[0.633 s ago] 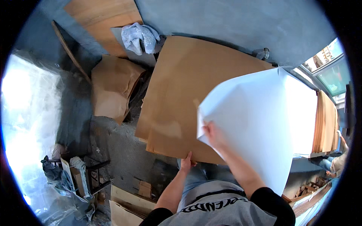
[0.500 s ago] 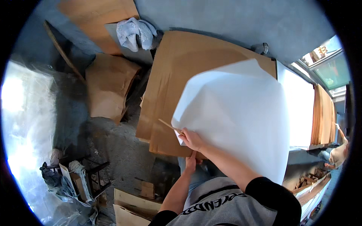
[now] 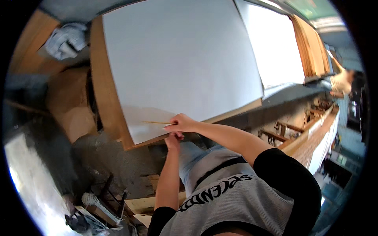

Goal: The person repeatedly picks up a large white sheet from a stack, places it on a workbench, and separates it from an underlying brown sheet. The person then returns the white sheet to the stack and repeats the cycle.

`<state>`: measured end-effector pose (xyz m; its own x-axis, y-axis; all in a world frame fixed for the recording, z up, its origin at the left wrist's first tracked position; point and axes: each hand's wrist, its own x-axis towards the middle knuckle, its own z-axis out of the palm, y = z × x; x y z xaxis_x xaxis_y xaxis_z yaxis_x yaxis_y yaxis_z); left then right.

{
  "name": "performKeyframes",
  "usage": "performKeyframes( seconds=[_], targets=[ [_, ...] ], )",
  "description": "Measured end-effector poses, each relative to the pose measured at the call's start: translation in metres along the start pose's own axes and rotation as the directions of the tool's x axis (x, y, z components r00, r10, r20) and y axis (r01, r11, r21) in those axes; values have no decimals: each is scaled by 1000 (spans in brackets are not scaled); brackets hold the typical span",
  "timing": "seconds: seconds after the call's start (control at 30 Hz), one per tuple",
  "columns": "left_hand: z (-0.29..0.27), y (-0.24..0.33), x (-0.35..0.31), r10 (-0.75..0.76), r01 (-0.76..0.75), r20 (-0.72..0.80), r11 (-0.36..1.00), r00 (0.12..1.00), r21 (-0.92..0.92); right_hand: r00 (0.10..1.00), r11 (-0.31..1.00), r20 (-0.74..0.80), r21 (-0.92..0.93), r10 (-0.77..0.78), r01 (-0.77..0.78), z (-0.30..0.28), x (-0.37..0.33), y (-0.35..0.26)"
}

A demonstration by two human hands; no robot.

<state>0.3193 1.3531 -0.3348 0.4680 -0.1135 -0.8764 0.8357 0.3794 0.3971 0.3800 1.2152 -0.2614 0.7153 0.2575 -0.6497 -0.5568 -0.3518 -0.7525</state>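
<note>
A large white sheet (image 3: 181, 59) lies flat over brown cardboard (image 3: 103, 78), which shows along its left side and front edge. My right hand (image 3: 183, 122) is closed around a thin wooden stick (image 3: 154, 122), held low over the sheet's near left part and pointing left. Just below it, my left hand (image 3: 173, 141) is at the front edge of the stack with its fingers curled. What those fingers grip, if anything, is hidden.
To the right lies another stack of white sheets (image 3: 271, 47), with upright brown boards (image 3: 309, 47) beyond. A person (image 3: 341, 82) stands at the far right. Wooden frames (image 3: 281, 131) fill the space right of me. Crumpled brown paper (image 3: 71, 102) and a cloth (image 3: 67, 41) are at the left.
The white sheet was curled up at its left and far edges; now it lies flat, covering most of the cardboard. The view has turned. My right hand still holds the stick.
</note>
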Motion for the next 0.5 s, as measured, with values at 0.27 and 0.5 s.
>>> performKeyframes(
  seconds=[0.27, 0.5],
  targets=[
    [-7, -1, 6, 77, -71, -49, 991, 996, 111, 797, 782, -406, 610, 448, -128, -92, -148, 156],
    [-21, -5, 16, 23, -22, -26, 998, 999, 58, 488, 232, -415, 890, 768, 393, -137, -176, 216]
  ],
)
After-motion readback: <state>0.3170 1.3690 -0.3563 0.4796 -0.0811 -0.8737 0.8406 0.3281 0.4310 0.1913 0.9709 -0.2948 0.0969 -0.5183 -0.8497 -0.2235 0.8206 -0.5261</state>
